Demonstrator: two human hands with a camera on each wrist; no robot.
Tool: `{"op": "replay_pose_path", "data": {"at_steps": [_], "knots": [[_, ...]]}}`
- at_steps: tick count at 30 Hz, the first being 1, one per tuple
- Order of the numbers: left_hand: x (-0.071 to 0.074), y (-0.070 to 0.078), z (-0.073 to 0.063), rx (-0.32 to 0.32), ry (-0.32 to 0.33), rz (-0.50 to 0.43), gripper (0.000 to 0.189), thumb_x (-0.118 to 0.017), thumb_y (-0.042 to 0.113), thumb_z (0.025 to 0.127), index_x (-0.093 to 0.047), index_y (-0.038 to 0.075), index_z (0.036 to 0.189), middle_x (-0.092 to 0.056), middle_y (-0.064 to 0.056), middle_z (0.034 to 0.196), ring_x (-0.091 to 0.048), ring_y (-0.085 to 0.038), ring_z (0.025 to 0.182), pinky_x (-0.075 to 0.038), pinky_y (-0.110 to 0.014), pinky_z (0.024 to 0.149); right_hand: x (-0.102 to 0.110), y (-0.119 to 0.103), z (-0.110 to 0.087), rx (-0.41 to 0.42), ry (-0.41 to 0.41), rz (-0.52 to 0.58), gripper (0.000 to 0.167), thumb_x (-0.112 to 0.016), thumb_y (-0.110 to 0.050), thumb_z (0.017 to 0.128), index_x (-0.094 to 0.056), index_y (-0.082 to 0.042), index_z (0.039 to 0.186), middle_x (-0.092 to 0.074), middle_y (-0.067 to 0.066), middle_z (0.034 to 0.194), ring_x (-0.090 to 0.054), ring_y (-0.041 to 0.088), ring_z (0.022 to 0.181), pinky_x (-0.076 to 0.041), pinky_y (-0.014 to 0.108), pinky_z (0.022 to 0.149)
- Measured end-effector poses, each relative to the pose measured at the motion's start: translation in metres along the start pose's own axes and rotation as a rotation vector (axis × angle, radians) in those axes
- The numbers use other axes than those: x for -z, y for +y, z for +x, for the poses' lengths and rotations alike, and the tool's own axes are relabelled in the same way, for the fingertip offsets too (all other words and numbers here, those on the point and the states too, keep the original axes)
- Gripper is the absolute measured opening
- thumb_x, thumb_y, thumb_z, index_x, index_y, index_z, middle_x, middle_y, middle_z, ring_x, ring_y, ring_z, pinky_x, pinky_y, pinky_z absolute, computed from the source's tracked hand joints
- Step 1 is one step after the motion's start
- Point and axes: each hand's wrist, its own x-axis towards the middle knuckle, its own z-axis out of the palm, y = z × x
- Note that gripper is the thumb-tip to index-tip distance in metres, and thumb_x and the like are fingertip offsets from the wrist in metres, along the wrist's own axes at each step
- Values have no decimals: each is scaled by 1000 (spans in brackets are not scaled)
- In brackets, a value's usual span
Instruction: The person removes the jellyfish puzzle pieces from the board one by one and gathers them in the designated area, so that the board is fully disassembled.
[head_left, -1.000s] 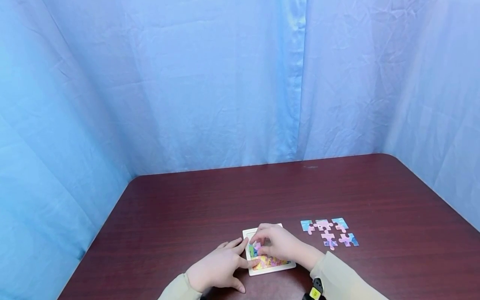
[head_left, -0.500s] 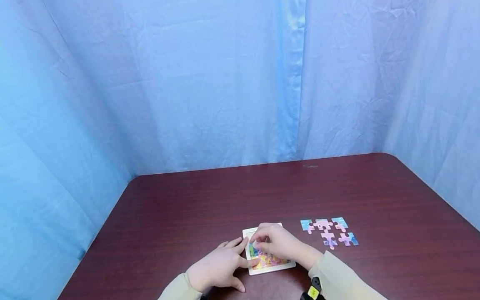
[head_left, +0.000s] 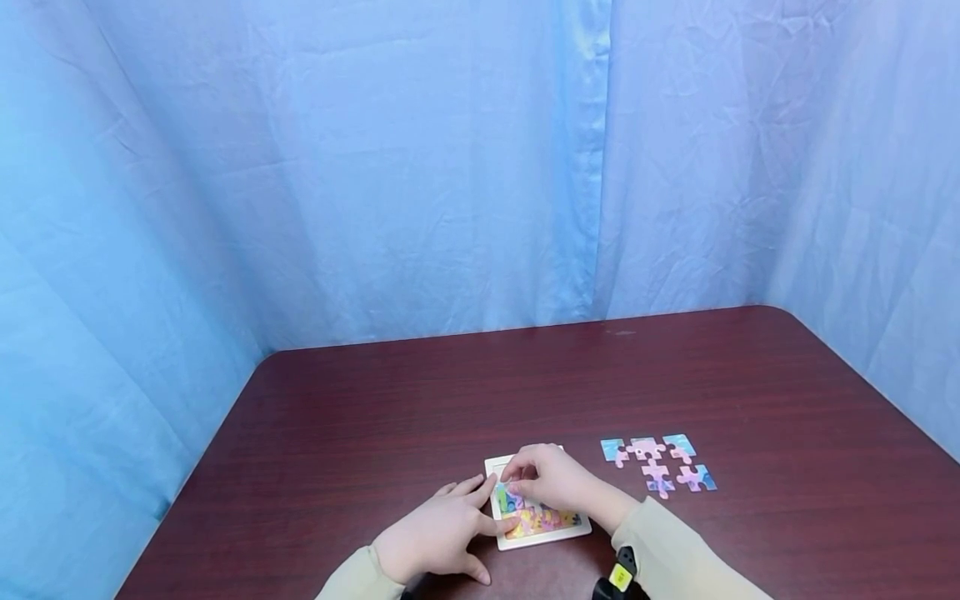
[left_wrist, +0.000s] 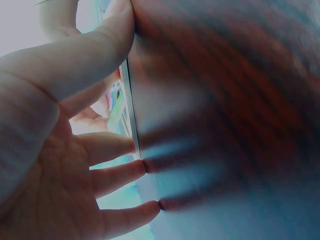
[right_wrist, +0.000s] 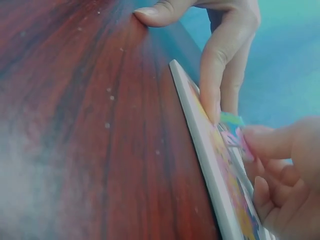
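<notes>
A white-rimmed jigsaw puzzle tray [head_left: 544, 540] lies on the table near me, with yellow, pink and blue pieces fitted along its near part. My left hand [head_left: 438, 533] rests at its left side, fingers spread; one fingertip presses on the fitted pieces, others touch the table beside the rim in the left wrist view. Over the tray, my right hand [head_left: 561, 482] pinches a pink and green puzzle piece [right_wrist: 239, 142] between thumb and fingers. In the right wrist view that piece stands tilted up from the tray. The right hand hides the tray's upper right part.
Several loose puzzle pieces [head_left: 657, 482] lie face up to the right of the tray. The dark red-brown table [head_left: 420, 408] ends at blue curtains [head_left: 450, 192] at the back and both sides. A black device with a yellow label [head_left: 621, 575] sits at my right wrist.
My right hand has shifted slightly away from me over the tray, uncovering more of the fitted pieces. The left hand, tray and loose pieces have stayed put.
</notes>
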Motion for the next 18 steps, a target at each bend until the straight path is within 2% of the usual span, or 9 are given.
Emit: {"op": "replay_pose_path", "data": {"at_steps": [7,14,18], "knots": [[0,0,0,10,-6,-16,59,-78,48,66,-64,38,121,-42,-20,144,-45,-34,130,-43,-43,98,6,0,-4,44,-44,22,14,-70,-6,80,-72,-12,93,-57,-11,76,-47,-4,69,-43,18,64],[1,1,0,18,-12,-26,59,-78,48,66,-64,38,122,-43,-20,144,-45,-33,130,-42,-43,98,21,-6,-10,44,20,54,19,-69,-9,84,-72,-12,103,-57,-7,79,-44,0,66,-41,19,60],[0,1,0,21,-15,-30,60,-78,48,66,-63,38,123,-43,-21,144,-45,-33,130,-42,-43,98,34,-5,-16,40,21,69,23,-66,-8,86,-69,-8,109,-56,-4,81,-45,2,69,-42,21,60]]}}
